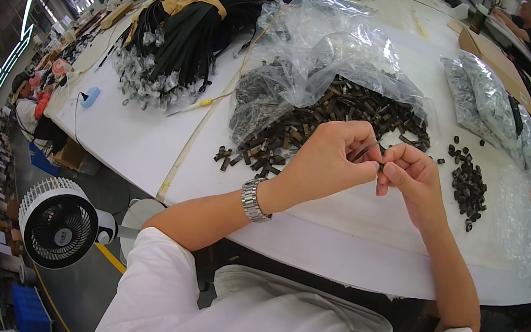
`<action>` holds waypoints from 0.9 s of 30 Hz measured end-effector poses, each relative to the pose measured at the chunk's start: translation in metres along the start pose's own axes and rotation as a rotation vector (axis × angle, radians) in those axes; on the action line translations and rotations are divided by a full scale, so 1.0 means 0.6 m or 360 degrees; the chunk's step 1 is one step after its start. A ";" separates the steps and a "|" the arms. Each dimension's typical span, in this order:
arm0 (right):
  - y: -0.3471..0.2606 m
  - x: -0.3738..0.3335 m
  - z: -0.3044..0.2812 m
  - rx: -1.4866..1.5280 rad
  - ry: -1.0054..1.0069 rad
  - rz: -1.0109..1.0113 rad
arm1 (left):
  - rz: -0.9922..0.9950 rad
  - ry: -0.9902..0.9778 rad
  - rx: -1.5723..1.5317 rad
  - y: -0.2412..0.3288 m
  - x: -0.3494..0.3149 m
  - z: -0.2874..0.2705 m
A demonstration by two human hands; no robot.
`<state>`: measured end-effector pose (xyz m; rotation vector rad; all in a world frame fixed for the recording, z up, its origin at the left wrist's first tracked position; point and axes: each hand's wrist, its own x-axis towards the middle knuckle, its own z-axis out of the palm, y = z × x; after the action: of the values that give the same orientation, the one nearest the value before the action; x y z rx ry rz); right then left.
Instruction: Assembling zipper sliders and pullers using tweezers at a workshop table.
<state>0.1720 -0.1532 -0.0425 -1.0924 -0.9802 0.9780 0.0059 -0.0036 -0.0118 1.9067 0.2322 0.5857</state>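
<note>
My left hand (328, 162), with a metal watch (255, 200) on its wrist, is closed in a pinch over the table. Fingertip to fingertip with it, my right hand (413, 182) is also pinching. Between them shows a small dark piece (380, 167), mostly covered by the fingers. Just beyond the hands lies a heap of small dark brown and black pieces (336, 111), spilling from a clear plastic bag (329, 51). Right of my right hand sits a smaller pile of short black pieces (468, 186).
Black straps (194, 23) with clear-wrapped ends lie bundled at the far left, near a yellow-handled tool (205, 102). Filled clear bags (488, 100) and a cardboard box (497, 64) lie at the right. A fan (58, 227) stands left of the white table (363, 251). Other people are farther off.
</note>
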 end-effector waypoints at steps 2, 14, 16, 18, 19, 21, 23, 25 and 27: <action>-0.001 -0.004 0.004 0.0051 -0.0025 -0.0014 | -0.0088 -0.0055 -0.0080 0.012 -0.005 -0.008; -0.025 -0.016 0.023 -0.0458 0.0156 -0.0162 | -0.0029 -0.0138 0.0088 0.009 -0.006 -0.011; -0.027 -0.021 0.031 -0.0633 0.0156 -0.0235 | -0.0052 -0.0139 0.0088 0.008 -0.008 -0.011; -0.027 -0.024 0.028 -0.0815 0.0163 -0.0311 | -0.0066 -0.0146 0.0085 0.005 -0.005 -0.010; -0.025 -0.024 0.021 -0.0743 0.0122 -0.0280 | -0.0114 -0.0183 0.0002 0.001 -0.002 -0.009; -0.020 -0.019 0.009 -0.0675 0.0102 -0.0236 | -0.0165 -0.0240 -0.0097 -0.003 0.006 -0.009; -0.015 -0.019 -0.009 -0.0153 -0.0055 0.0067 | -0.0570 -0.0475 -0.0747 -0.005 0.010 -0.013; -0.011 -0.004 -0.006 -0.0040 -0.0144 0.0110 | -0.0620 -0.0525 -0.0873 -0.015 0.016 -0.033; -0.016 0.002 -0.001 -0.0037 -0.0071 0.0066 | -0.0673 -0.0431 -0.0959 -0.014 0.020 -0.039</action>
<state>0.1743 -0.1539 -0.0333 -1.1180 -1.0106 1.0312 0.0053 0.0237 -0.0089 1.2787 0.2408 0.0854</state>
